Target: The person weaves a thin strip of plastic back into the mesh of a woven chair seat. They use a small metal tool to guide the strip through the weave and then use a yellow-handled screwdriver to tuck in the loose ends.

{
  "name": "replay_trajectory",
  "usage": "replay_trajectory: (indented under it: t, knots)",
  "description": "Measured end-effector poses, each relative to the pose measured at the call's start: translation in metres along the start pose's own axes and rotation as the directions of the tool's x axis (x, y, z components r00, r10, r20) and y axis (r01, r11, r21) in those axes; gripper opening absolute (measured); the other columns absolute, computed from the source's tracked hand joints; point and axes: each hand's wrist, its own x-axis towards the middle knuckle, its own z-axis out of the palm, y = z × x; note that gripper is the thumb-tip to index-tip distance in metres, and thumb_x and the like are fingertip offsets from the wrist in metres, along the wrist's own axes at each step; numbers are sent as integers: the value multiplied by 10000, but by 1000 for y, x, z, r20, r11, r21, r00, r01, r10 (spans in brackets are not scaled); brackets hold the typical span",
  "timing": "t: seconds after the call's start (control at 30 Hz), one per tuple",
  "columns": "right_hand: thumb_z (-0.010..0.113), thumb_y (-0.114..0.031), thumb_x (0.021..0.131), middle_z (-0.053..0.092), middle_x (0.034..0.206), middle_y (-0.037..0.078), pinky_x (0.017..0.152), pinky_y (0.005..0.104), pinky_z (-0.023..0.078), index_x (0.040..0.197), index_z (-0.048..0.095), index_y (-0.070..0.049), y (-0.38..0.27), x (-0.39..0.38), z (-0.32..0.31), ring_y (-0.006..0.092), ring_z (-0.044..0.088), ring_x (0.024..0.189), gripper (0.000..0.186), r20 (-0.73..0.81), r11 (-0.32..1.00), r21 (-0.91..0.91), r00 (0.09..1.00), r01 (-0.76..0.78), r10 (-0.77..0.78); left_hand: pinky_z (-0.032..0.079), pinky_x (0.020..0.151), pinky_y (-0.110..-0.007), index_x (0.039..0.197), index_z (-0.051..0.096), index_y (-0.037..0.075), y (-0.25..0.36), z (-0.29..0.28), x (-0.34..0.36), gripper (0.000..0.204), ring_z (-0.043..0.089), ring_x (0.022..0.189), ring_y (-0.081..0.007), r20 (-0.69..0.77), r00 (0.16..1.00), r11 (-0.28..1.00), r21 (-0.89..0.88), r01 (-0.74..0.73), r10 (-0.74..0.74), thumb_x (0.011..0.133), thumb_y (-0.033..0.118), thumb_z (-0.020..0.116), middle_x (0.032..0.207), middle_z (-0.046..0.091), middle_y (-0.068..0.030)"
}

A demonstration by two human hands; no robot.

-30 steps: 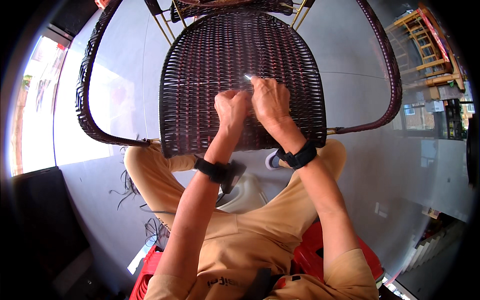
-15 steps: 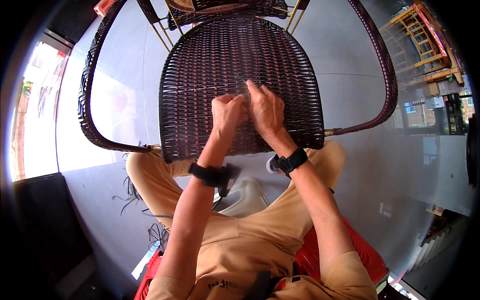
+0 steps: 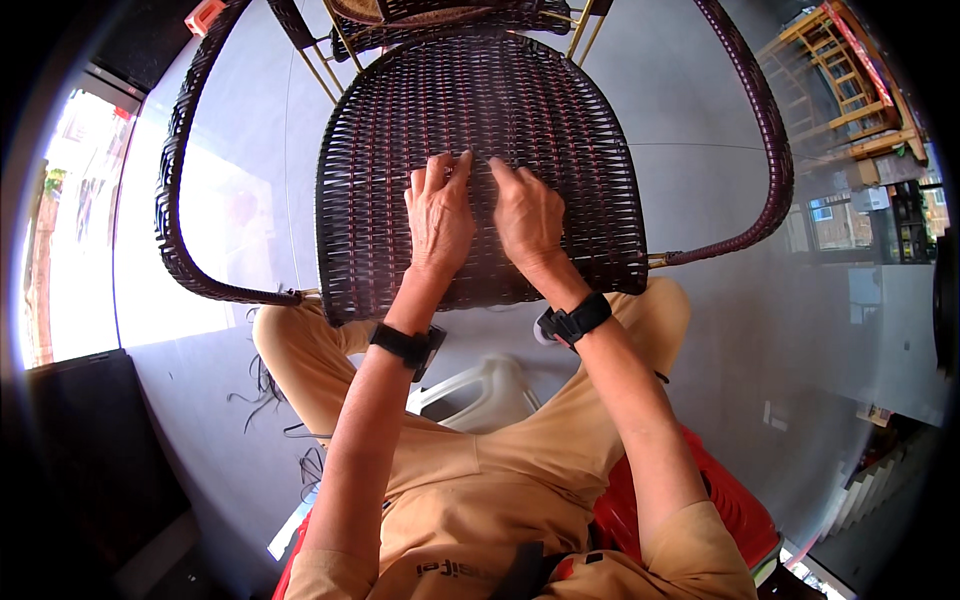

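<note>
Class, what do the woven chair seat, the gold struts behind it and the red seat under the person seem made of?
Woven chair seat: probably synthetic wicker, perhaps rattan; shiny dark strands.
Gold struts: likely metal, polished; thin, straight, bright.
Red seat: seemingly plastic; glossy, evenly coloured.

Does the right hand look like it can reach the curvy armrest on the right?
Probably yes: the right hand is over the woven seat, and nothing seems to block the way sideways to the armrest.
</note>
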Motion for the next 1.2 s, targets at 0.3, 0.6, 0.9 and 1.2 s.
replay_trajectory:
  t: [0.3, 0.6, 0.9, 1.2]
  knots:
    - [550, -8, 801, 653, 793, 155, 611, 420, 532, 1084, 644, -78, -3, 3, -3, 337, 654, 698, 306, 40, 999, 13, 998, -43, 43, 400, 794, -382, 1274, 550, 86, 7, -3, -2, 444, 494, 945, -264, 30, 999, 995, 100, -22, 19, 845, -18, 504, 1108, 520, -69]
    - [576, -27, 782, 608, 775, 136, 596, 430, 525, 1074, 608, -71, 0, 1, -1, 331, 635, 686, 297, 19, 1000, 25, 1000, -9, 9, 387, 796, -387, 1263, 543, 72, 9, -2, -3, 399, 486, 957, -261, 58, 997, 991, 123, -49, 42, 867, 67, 495, 1103, 517, -62]
    - [571, -37, 791, 606, 754, 135, 602, 440, 519, 1056, 612, -84, 1, 2, 0, 343, 629, 682, 272, 44, 999, 20, 999, -26, 25, 377, 817, -389, 1291, 520, 75, 8, -3, -5, 412, 476, 992, -250, 55, 998, 984, 171, -51, 42, 881, 106, 508, 1127, 503, -56]
    - [570, -49, 803, 607, 753, 134, 594, 441, 511, 1079, 626, -88, 1, 2, -1, 342, 622, 670, 284, 9, 999, 30, 1000, -16, 15, 383, 825, -383, 1242, 585, 120, 7, -4, -7, 365, 499, 973, -244, 12, 999, 990, 132, -53, 52, 884, 81, 532, 1108, 527, -41]
